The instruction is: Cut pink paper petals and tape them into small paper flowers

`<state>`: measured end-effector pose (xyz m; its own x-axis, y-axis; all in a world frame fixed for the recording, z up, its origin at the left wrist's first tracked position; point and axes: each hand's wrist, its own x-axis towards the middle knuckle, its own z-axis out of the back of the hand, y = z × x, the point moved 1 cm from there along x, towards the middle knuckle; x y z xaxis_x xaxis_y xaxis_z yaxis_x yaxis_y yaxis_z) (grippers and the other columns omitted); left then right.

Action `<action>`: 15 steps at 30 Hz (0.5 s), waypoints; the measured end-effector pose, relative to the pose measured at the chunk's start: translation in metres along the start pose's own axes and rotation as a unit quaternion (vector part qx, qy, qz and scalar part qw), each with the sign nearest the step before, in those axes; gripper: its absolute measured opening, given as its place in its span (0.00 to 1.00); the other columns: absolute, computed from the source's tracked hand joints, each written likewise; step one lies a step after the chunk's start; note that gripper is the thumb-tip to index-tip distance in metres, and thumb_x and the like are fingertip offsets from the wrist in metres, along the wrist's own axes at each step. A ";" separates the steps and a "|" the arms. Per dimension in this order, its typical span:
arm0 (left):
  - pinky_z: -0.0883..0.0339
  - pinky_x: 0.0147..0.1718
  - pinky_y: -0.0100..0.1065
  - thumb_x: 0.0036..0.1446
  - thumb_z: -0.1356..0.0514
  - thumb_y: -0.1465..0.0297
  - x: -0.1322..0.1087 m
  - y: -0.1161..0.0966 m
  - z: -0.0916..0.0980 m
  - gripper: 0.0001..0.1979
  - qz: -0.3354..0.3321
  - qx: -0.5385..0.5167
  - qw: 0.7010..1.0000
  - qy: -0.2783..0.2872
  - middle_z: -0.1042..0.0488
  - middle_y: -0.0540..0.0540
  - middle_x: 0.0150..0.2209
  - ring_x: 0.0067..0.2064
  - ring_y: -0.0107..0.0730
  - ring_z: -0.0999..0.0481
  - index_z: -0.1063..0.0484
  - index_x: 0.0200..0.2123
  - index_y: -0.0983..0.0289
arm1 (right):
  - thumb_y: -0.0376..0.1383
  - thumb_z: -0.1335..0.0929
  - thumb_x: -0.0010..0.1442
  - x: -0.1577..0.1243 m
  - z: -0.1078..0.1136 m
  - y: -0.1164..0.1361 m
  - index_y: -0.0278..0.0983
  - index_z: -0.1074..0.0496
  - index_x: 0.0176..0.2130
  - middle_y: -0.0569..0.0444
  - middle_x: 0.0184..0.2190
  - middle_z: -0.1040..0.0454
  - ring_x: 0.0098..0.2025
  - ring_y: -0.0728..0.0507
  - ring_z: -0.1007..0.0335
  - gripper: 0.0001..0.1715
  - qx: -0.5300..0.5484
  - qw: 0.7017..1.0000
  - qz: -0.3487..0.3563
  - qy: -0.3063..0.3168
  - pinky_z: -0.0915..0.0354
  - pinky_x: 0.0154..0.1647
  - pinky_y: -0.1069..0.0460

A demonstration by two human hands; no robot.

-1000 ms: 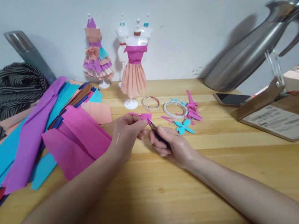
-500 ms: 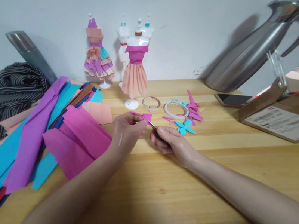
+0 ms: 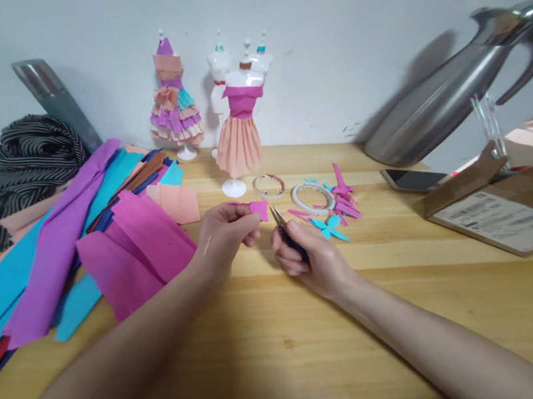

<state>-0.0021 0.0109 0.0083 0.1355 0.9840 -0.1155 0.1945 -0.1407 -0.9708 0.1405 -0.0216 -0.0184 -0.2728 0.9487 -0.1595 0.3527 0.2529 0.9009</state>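
My left hand pinches a small pink crepe paper piece between thumb and fingers, its square end sticking out to the right. Close by on the right, my right hand is closed around small scissors with dark handles. Their blades are slightly apart, point up toward the paper and stand clear of it. Behind the hands stands a mini mannequin in a pink top and pleated peach skirt. A blue paper flower lies just beyond my right hand.
Crepe paper strips spread over the left of the wooden table. Tape rolls and pink scraps lie behind my right hand. At right are a phone, a cardboard box and a steel jug. Another dressed mannequin stands by the wall.
The scissors have drawn back to the right from the pink paper and their blades have parted. My left hand has shifted slightly left with the paper.
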 end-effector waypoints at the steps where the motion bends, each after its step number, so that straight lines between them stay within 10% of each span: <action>1: 0.43 0.19 0.24 0.40 0.37 0.69 0.001 0.000 0.001 0.08 -0.006 0.001 1.000 0.001 0.31 0.49 0.16 0.18 0.19 0.36 0.32 0.18 0.66 | 0.54 0.30 0.49 0.000 0.000 0.000 0.34 0.33 0.24 0.67 0.13 0.55 0.14 0.57 0.65 0.26 0.007 1.000 -0.010 0.006 0.67 0.15 0.57; 15: 0.43 0.19 0.25 0.42 0.35 0.68 0.000 0.001 0.000 0.10 0.000 0.037 0.999 0.032 0.31 0.48 0.16 0.18 0.19 0.37 0.32 0.19 0.66 | 0.52 0.30 0.52 -0.002 -0.001 -0.001 0.32 0.31 0.25 0.65 0.14 0.51 0.15 0.57 0.62 0.24 0.027 0.998 -0.042 0.050 0.66 0.15 0.57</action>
<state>-0.0017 0.0106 0.0073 0.1976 0.9747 -0.1044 0.1225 -0.1302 -0.9839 0.1397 -0.0243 -0.0187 -0.3900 0.9011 -0.1896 0.3723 0.3426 0.8625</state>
